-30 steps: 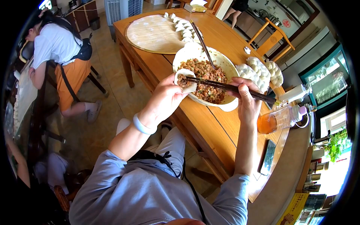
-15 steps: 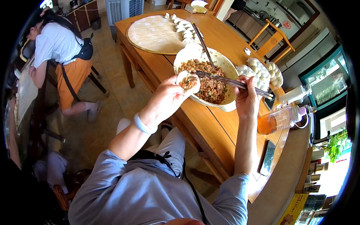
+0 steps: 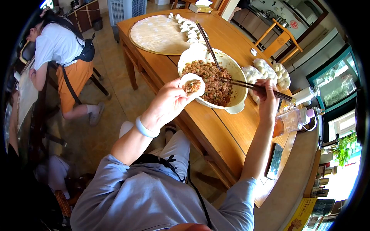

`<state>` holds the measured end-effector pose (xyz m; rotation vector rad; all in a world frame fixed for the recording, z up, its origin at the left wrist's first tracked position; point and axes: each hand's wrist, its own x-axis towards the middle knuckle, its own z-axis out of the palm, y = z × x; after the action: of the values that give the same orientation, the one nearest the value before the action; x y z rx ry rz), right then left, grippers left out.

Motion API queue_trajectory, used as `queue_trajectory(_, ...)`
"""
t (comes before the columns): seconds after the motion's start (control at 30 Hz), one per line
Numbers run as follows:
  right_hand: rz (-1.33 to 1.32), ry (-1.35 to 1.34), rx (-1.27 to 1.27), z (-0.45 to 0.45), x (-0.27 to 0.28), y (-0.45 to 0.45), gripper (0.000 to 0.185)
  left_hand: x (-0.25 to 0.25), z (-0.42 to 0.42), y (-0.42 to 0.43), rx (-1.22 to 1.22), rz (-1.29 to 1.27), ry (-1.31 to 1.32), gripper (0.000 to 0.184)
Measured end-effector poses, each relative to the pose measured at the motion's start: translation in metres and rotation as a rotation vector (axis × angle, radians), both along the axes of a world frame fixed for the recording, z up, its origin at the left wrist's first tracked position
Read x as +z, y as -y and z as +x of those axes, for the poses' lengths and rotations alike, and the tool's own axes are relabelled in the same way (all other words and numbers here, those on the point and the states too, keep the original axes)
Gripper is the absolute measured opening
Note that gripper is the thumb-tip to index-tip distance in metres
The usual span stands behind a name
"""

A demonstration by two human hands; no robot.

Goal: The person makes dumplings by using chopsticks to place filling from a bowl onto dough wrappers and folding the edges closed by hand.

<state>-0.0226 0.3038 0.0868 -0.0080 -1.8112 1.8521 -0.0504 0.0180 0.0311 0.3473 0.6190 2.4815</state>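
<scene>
My left hand (image 3: pixel 172 101) pinches a round dumpling wrapper (image 3: pixel 199 91) at the left rim of a large white bowl (image 3: pixel 236 108). On the wrapper sits a small heap of meat filling (image 3: pixel 190 86). My right hand (image 3: pixel 267 96) is closed around a pair of dark chopsticks (image 3: pixel 246 84), whose tips reach over the minced filling (image 3: pixel 212 90) in the bowl. A second pair of chopsticks (image 3: pixel 208 43) stands leaning in that filling against the far rim.
Several folded dumplings (image 3: pixel 189 27) line the right side of a floured round board (image 3: pixel 154 35). Bagged dumplings (image 3: pixel 266 70), a bottle of amber liquid (image 3: pixel 291 121) and a phone (image 3: pixel 274 161) lie right. Another person (image 3: pixel 63 48) bends over a table at left.
My right hand has moved right with the chopsticks, whose tips have left the wrapper and are now over the bowl's filling. My left hand keeps the wrapper nearly in place.
</scene>
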Motion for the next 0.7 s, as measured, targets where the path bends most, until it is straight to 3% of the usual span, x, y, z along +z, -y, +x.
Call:
queue_trajectory(0.2,-0.163,-0.086,0.392,0.006,-0.003,0.011,0.031,0.008,0.007,-0.004,-0.107,0.091,0.01,0.054)
queue_trajectory(0.33,-0.099,0.028,0.363,-0.001,-0.014,0.022,0.031,0.011,0.011,-0.006,-0.159,0.103,0.012,0.054)
queue_trajectory(0.57,-0.221,-0.022,0.28,-0.001,-0.01,0.016,0.033,0.01,0.01,-0.004,-0.177,0.103,0.01,0.058)
queue_trajectory(0.7,-0.165,0.037,0.255,-0.002,-0.01,0.019,0.033,0.008,0.008,-0.005,-0.193,0.108,0.007,0.059)
